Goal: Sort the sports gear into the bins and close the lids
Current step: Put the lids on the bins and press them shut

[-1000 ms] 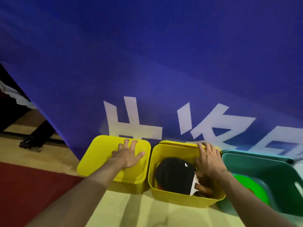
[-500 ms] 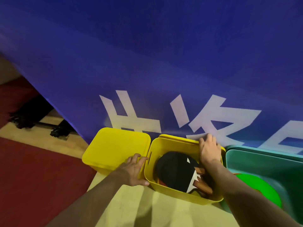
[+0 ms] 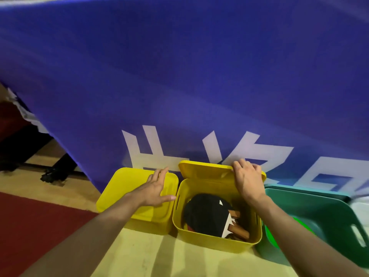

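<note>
Two yellow bins stand side by side on the floor against a blue banner. The left yellow bin (image 3: 119, 196) has its lid on, and my left hand (image 3: 154, 188) lies flat on that lid with fingers straight. The middle yellow bin (image 3: 217, 241) is uncovered and holds table tennis paddles (image 3: 207, 214) with black rubber and wooden handles. Its yellow lid (image 3: 203, 169) stands raised behind the bin, and my right hand (image 3: 247, 178) grips the lid's top edge, fingers curled over it.
A green bin (image 3: 327, 214) with a side handle slot stands at the right, holding something bright green (image 3: 271, 236). The blue banner (image 3: 199, 86) with white characters rises right behind the bins. Dark stand feet (image 3: 52, 174) sit at the left. Red mat covers the near-left floor.
My left hand moved from the middle bin's front corner back onto the left bin's lid. My right hand has lifted the middle bin's lid up from behind the bin.
</note>
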Demonstrator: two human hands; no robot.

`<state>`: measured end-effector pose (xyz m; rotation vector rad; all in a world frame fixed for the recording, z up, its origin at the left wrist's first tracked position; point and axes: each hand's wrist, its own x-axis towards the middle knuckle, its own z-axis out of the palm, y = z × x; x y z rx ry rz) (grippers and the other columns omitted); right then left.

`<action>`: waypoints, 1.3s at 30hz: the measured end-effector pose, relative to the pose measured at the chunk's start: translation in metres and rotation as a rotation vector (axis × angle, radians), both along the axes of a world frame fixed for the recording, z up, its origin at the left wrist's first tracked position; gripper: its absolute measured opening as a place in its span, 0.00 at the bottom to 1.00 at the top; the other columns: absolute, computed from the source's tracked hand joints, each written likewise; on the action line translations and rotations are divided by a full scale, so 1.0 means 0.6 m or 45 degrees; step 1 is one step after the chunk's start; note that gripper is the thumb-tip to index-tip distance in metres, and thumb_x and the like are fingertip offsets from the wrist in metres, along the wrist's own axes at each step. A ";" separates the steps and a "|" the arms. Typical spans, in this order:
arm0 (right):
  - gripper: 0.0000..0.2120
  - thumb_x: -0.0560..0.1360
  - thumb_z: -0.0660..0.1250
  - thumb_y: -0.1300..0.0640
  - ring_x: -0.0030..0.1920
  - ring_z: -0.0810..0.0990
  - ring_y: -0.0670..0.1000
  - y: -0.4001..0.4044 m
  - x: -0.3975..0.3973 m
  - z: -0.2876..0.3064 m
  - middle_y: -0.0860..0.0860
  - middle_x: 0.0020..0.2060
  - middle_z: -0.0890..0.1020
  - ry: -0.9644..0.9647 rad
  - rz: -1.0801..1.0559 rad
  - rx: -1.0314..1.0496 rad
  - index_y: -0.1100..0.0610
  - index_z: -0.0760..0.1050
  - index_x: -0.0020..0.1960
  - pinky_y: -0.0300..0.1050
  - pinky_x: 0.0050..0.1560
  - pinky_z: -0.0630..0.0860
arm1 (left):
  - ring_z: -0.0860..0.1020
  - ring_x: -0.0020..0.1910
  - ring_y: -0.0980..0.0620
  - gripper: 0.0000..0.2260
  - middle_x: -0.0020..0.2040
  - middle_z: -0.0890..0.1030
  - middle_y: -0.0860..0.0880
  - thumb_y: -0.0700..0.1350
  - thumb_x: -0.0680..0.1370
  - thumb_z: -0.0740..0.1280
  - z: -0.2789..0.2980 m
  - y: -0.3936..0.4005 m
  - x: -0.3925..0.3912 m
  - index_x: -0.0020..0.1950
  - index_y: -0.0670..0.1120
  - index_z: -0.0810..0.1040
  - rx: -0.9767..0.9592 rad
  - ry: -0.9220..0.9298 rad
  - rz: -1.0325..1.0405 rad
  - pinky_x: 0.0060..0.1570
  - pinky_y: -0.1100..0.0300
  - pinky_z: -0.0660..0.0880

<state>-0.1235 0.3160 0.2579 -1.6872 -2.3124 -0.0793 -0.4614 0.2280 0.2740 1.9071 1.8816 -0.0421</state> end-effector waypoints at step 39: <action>0.23 0.84 0.45 0.40 0.67 0.78 0.58 -0.256 0.069 -0.176 0.44 0.65 0.80 0.008 0.151 -0.335 0.46 0.74 0.66 0.65 0.67 0.62 | 0.34 0.81 0.43 0.37 0.82 0.34 0.42 0.56 0.84 0.61 -0.171 -0.082 0.086 0.83 0.55 0.39 -0.113 0.432 -0.574 0.80 0.44 0.40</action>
